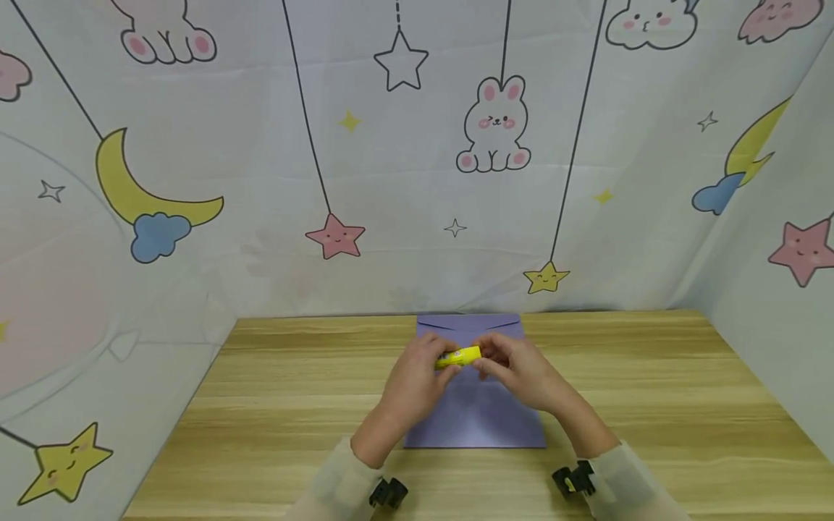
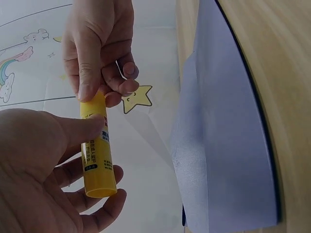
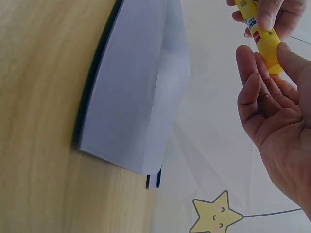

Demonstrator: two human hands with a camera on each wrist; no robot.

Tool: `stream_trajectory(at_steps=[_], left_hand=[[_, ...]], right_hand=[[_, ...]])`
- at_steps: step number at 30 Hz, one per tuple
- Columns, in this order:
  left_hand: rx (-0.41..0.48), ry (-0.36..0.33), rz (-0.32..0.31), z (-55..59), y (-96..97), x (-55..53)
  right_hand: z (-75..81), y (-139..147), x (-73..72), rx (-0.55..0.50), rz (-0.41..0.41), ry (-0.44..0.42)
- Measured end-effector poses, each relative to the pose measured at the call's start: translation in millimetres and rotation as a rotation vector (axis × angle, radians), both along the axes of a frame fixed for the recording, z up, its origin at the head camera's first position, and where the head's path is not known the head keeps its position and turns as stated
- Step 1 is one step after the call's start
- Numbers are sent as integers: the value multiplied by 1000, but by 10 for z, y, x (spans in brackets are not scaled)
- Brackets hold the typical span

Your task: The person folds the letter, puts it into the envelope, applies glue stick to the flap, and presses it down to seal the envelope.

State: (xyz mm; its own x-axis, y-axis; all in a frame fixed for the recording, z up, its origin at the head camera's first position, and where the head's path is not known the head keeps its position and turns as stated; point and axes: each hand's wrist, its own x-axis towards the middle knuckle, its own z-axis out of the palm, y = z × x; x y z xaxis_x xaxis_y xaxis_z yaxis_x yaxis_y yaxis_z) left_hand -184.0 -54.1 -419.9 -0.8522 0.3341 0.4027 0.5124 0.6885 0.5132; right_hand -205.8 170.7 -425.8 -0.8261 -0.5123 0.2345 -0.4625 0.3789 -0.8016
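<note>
A yellow glue stick (image 1: 461,356) with printed labels is held in the air above a purple envelope (image 1: 478,423). My left hand (image 1: 417,373) grips its body, thumb on the label and fingers curled behind. At the other end, my right hand (image 1: 524,373) pinches the yellow cap between thumb and fingers. The left wrist view shows the right thumb pressed on that end of the glue stick (image 2: 99,165), its other fingers loosely bent. In the right wrist view the envelope (image 3: 126,87) lies on the table with one panel standing slightly raised.
The wooden table (image 1: 280,405) runs back to a white cloth backdrop (image 1: 404,181) printed with stars, moons and rabbits. More of this cloth closes off the left and right sides. Black camera mounts (image 1: 389,493) are strapped at both wrists.
</note>
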Motion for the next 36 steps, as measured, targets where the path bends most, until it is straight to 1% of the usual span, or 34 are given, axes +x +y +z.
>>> stream_trajectory(at_steps=[5, 7, 11, 15, 18, 21, 24, 27, 32, 34, 36], left_hand=[[-2, -18, -3, -8, 1, 11], [4, -28, -1, -7, 3, 16], [33, -38, 35, -8, 11, 15], [100, -61, 67, 2, 16, 4], [181, -91, 69, 16, 13, -7], [269, -132, 62, 22, 8, -19], [346, -191, 59, 19, -1, -27], [400, -258, 68, 18, -12, -31], [490, -366, 88, 22, -21, -31], [557, -410, 76, 23, -17, -29], [653, -461, 56, 24, -9, -31]], right_hand=[[-14, 0, -2, 33, -12, 8], [-20, -11, 1, 43, -41, 3], [-24, -46, 18, 14, -115, -32], [-9, -72, 34, -40, -170, -45], [6, -75, 35, -65, -187, -29], [13, -72, 33, -60, -191, 6], [20, -81, 37, -31, -197, 49], [25, -99, 47, -4, -201, 95], [19, -139, 74, 28, -166, 165], [11, -157, 86, 41, -157, 190], [1, -173, 98, 58, -158, 223]])
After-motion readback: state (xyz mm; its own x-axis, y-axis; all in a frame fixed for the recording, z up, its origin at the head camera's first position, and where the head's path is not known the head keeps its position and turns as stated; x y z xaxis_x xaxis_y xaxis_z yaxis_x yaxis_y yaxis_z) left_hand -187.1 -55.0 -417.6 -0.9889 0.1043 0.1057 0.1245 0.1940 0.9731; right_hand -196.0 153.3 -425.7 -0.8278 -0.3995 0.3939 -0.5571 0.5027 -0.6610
